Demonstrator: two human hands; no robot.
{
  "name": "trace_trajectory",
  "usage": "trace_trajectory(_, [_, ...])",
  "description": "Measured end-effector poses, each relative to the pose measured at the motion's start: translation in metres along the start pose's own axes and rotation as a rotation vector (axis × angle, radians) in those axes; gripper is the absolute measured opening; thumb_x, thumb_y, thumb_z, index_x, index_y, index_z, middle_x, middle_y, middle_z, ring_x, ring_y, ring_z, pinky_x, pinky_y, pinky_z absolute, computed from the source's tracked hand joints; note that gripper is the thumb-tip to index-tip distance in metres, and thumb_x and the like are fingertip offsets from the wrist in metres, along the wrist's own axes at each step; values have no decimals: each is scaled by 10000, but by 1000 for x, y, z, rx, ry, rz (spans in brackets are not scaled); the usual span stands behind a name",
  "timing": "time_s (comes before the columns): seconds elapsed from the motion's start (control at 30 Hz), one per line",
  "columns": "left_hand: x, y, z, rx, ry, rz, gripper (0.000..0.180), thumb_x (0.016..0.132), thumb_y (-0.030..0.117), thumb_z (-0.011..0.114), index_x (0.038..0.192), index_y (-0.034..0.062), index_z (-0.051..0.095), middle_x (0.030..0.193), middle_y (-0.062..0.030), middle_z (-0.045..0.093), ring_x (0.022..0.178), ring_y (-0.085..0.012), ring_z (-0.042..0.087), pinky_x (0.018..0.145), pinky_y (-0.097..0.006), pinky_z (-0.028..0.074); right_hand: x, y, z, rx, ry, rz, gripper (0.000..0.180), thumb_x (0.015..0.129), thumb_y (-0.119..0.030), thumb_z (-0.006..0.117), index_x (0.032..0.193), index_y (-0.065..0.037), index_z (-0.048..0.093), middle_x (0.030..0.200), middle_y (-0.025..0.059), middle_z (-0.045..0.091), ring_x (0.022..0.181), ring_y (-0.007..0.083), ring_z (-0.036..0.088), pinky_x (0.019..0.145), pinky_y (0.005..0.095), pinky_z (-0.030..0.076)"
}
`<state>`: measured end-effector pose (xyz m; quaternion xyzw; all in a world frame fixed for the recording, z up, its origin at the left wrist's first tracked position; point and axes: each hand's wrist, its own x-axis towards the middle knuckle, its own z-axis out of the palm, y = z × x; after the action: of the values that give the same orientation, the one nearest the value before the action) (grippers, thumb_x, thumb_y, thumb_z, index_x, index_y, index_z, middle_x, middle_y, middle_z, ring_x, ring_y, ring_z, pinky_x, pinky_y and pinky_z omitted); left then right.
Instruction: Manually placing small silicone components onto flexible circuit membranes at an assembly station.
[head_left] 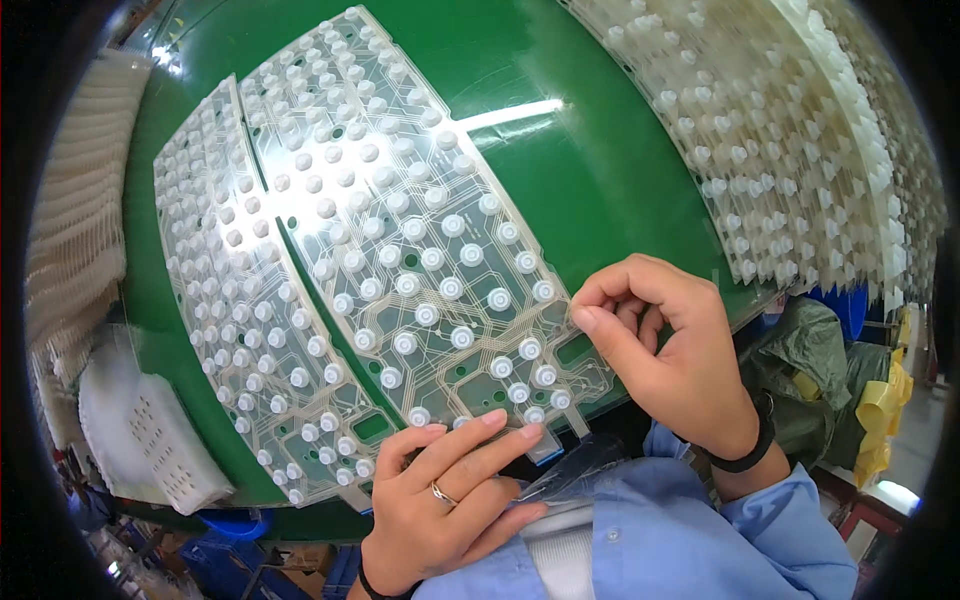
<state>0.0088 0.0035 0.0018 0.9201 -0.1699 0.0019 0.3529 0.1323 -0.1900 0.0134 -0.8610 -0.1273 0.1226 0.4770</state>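
Note:
Two clear keyboard membrane sheets dotted with white rubber domes lie side by side, a narrow gap between them. My left hand (440, 495) rests palm down across the near edge of the right-hand keyboard membrane sheet (440, 320), fingers stretched and a little apart. At that sheet's right edge, near its close corner, my right hand (665, 345) has thumb and forefinger pinched together on the rim; the other fingers curl in. A ribbon tail with a blue end (548, 457) sticks out toward me. The left-hand keyboard membrane sheet (250, 310) is untouched.
A green table top (600, 180) lies beneath the sheets. Thick stacks of domed sheets (770, 150) rise at the right, with more stacked sheets (85, 190) at the left. A white perforated piece (150, 430) sits near left. Dark green bags (810, 360) are beyond the right edge.

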Motion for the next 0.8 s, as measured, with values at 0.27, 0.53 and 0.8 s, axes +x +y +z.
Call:
trace_trajectory(0.27, [-2,-4,5,40,4,36,302,778,416,744,677,185,579,1160,15,706,1153,-206,597,927,-383,376,0,2,1,1,0,4,30,823,9,670,840,-15,661,724,61,616,518,103,472,494,256,372])
trace_trajectory(0.53, [-3,-3,5,39,7,27,303,785,419,739,677,185,579,1159,15,707,1143,-206,602,919,-381,379,0,3,1,-35,-4,-11,36,822,9,671,843,-19,663,721,61,611,519,111,468,493,258,371])
trace_trajectory(0.8, [-3,-4,6,40,16,34,305,782,416,741,677,182,576,1155,9,709,1137,-210,607,914,-382,382,0,4,2,-15,0,-20,33,828,9,671,846,-16,662,722,59,605,516,100,451,489,254,364])
